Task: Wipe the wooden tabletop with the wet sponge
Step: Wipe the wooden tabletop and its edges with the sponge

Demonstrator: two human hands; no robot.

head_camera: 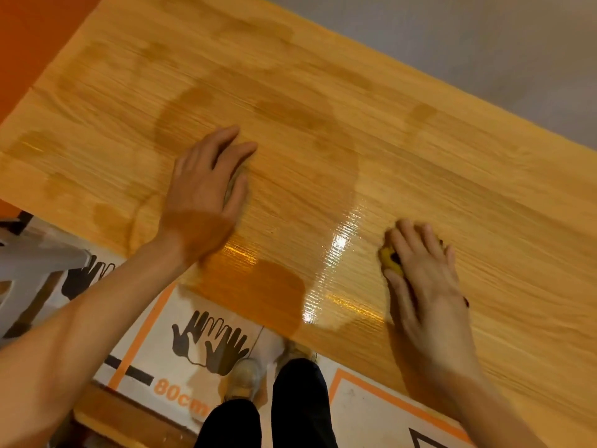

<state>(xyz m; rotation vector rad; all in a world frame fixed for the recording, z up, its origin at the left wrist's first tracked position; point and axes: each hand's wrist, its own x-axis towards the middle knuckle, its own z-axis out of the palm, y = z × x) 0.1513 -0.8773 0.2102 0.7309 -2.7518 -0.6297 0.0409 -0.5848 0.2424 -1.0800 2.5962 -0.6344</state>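
Near the tabletop's (pixel 323 101) front edge, right hand (pixel 423 279) presses the sponge (pixel 389 258); left hand (pixel 206 192) lies flat, empty.

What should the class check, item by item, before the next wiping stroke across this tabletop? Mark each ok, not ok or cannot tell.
1. Sponge under right hand: ok, pressed flat.
2. Left hand braced on tabletop: ok, palm down.
3. Wet film visible: ok, glossy sheen near the front edge.
4. Far right area wiped: cannot tell.
5. Path clear of objects: ok.
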